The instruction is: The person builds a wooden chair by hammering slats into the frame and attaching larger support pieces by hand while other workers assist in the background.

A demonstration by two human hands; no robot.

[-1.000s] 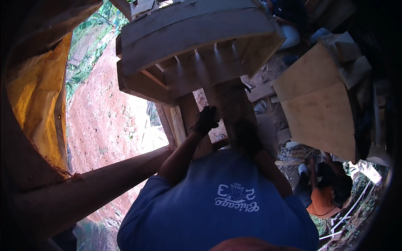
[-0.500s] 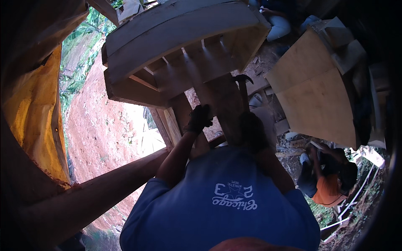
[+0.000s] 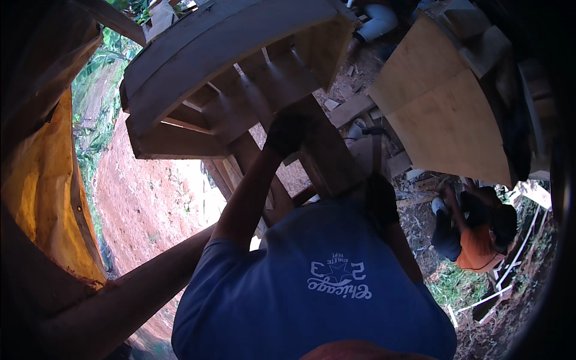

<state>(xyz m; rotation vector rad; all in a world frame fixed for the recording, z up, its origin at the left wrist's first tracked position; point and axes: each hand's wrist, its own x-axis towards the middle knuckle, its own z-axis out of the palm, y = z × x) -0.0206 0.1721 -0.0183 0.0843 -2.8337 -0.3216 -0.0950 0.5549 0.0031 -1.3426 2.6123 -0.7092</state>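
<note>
A dark glove covers my left hand [image 3: 287, 133], which is at the lower edge of a large slatted wooden frame [image 3: 198, 66], over a broad wooden board [image 3: 330, 153]. Its fingers blend into the shadow, so their grip does not show. My right hand [image 3: 381, 198], also in a dark glove, is closed round the handle of a claw hammer [image 3: 377, 153]. The hammer stands head up, to the right of the board and apart from the frame.
A thick wooden beam [image 3: 144, 264] slants in at the lower left, near a yellow sheet [image 3: 45, 198]. Large pale wooden panels [image 3: 441, 108] stand at the right. Below them a person in an orange top [image 3: 479, 249] crouches. Another person's leg [image 3: 378, 23] shows at the top.
My left hand has moved up and slightly right, to the frame's lower edge. My right hand has drawn the hammer down and to the right. The whole view has shifted a little.
</note>
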